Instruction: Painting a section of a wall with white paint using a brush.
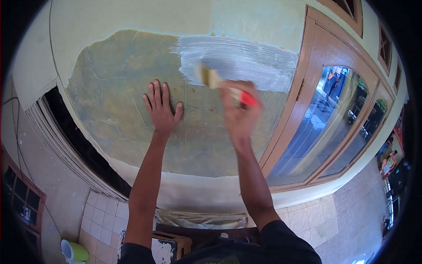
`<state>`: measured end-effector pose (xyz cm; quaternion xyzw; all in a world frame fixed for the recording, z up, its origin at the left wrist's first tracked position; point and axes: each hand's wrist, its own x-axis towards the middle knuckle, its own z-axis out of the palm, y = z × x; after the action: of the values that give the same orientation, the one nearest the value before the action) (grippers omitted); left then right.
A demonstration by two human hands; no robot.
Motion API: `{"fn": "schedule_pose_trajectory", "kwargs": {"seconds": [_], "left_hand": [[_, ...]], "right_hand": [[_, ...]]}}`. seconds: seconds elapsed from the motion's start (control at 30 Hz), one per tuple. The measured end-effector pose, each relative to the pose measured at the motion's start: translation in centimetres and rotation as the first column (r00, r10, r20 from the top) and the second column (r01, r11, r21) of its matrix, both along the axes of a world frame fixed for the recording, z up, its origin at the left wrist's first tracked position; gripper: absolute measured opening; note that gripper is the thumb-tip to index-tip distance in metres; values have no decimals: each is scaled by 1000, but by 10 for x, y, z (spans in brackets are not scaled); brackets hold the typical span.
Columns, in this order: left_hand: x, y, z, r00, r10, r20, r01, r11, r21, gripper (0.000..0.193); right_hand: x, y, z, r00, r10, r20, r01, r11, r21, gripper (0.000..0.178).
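My left hand [161, 109] lies flat on the bare greenish-grey patch of wall [118, 127], its fingers spread and nothing in it. To its right, my right hand [241, 115] is closed round the handle of a paintbrush [212, 78], slightly smeared by motion. The brush has pale bristles and a pinkish-red part on its handle. Its bristles point up and left, over the lower left part of a streaky white coat [246, 59]. This coat covers the upper right of the patch. Whether the bristles touch the wall cannot be made out.
A brown wooden window frame [281, 141] with glass panes borders the patch on the right. At left is a dark slatted opening [66, 123]. Below stand a stool-like thing with white smears [165, 251] and a green bucket [79, 251] on floor tiles [103, 220].
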<state>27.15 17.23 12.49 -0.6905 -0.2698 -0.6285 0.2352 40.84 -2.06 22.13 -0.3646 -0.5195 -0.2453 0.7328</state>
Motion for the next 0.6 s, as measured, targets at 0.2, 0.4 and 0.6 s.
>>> {"fn": "schedule_pose_trajectory", "kwargs": {"seconds": [0.2,0.4,0.6], "left_hand": [[-20,4,1,1000,1,-3,-1,1000,-17,73],[-20,5,3,1000,10,23,-10,1000,1,73],[-25,8,-4,1000,-1,12,1,1000,-8,72]], "right_hand": [[41,0,-10,981,-167,-96,168,986,-5,12],[18,-45,3,964,-162,-209,175,983,45,13],[-16,32,-24,1000,29,-5,-30,998,-53,13]]}}
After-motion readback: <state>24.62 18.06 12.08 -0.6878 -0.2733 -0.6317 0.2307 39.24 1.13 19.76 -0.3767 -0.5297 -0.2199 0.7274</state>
